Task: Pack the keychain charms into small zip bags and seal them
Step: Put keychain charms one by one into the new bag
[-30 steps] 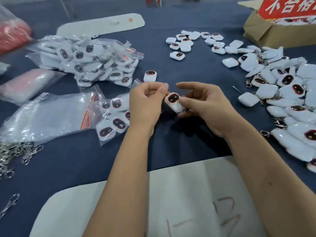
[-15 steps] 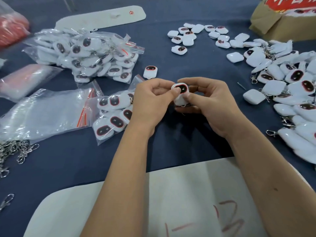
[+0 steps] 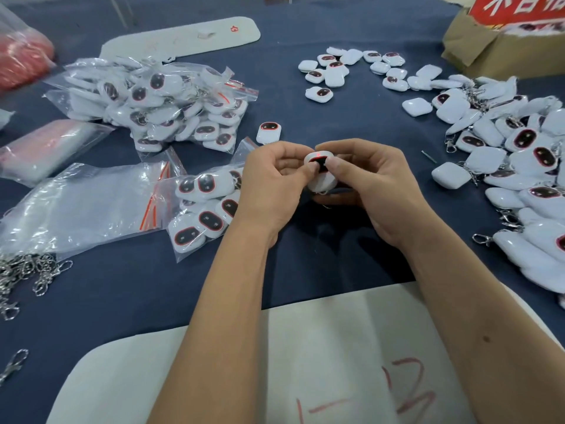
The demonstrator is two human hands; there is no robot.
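Charm (image 3: pixel 319 171), white with a dark red-rimmed oval face, held up between both hands over the blue table cloth (image 3: pixel 351 123), face toward the camera. Left hand (image 3: pixel 275 185) curls round its left side, thumb tip on the face edge; right hand (image 3: pixel 376 185) curls round the right side, thumb also pressing the face (a small red dot shows at the top of the oval). Just left of the charm, partly behind the left hand, lies a zip bag of charms (image 3: pixel 204 206), red seal strip on its left end. Further left of that, a stack of empty zip bags (image 3: pixel 82 206). Beyond the charm and to its left, a heap of filled bags (image 3: pixel 159 102); one loose charm (image 3: pixel 269 132) lies just beyond the left hand. Right of the charm, a big pile of loose charms with clasps (image 3: pixel 519 166). Nearer than the charm, a white sheet (image 3: pixel 305 362) with red marks lies under both forearms.
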